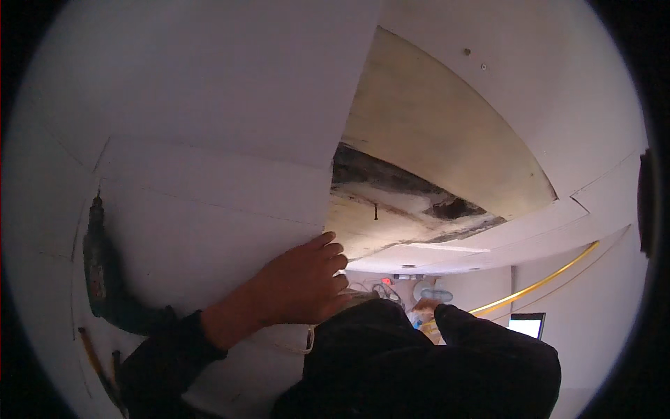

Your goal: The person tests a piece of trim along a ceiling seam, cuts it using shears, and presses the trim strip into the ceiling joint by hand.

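Fingers (336, 264) of the left hand (296, 288) are loosely bent at the edge of the white panel (209, 202), perhaps to steady it; whether it is gripped cannot be told. Beyond, a dark screw (375, 211) is seen against a stained cream surface (447, 105). Leftward, a drill (105, 279) is laid on the panel, presumably for easy reach. The right hand's (427, 306) hold cannot be made out.

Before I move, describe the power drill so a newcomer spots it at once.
Start at the large pale panel surface on the picture's left. Left of the left hand lies the power drill, bit pointing up the picture. Unlike the slim, stick-like tools below it, it has a thick, dark body.
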`<state>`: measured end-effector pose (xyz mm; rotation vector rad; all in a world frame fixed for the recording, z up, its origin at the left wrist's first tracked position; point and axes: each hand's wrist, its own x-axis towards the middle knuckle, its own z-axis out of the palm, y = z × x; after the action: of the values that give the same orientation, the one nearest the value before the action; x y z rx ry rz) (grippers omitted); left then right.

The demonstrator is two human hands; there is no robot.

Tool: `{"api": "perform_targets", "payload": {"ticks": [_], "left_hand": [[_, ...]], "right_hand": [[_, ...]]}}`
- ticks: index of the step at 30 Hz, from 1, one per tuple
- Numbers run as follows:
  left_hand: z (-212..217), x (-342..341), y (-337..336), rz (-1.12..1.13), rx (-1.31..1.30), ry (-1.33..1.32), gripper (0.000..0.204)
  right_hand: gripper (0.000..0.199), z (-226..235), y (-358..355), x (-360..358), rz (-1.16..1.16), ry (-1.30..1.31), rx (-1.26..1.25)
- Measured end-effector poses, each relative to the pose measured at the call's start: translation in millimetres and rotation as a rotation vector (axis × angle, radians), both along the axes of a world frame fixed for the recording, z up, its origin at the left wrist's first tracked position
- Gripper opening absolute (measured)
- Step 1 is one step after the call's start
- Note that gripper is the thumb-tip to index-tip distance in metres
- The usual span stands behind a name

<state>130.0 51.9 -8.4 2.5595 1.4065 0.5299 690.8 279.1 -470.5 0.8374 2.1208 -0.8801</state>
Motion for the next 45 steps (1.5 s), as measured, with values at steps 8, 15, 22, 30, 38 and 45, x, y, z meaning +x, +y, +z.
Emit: {"api": "perform_targets", "payload": {"ticks": [8,15,22,30,38,45], "left_hand": [[-12.4,-3.3,5.8,-0.035,-0.026,0.102,0.043],[-14.5,0.6,10.0,-0.034,0.070,-0.029,0.044],[-8.7,0.8,10.4,-0.052,-0.004,0.009,0.041],[-2.1,-5.3,30.2,-0.023,0.099,-0.023,0.027],[-1.5,-28.0,63.5,-0.041,0.007,0.191,0.033],[-8.1,-27.3,70.5,-0.031,-0.026,0.096,0.030]], "right_hand": [[0.054,5.6,-21.9,3.6,-0.025,-0.256,0.106],[0.050,-44.5,-23.8,22.6,0.358,-0.092,0.259],[0.041,-47.3,-29.8,26.1,-0.060,-0.172,0.227],[0.037,10.4,-62.8,3.5,-0.995,-0.074,-0.213],[0.034,17.6,-75.3,-10.0,-0.881,-0.163,-0.211],[0.023,-20.0,-56.8,-53.1,0.014,0.416,0.316]]}}
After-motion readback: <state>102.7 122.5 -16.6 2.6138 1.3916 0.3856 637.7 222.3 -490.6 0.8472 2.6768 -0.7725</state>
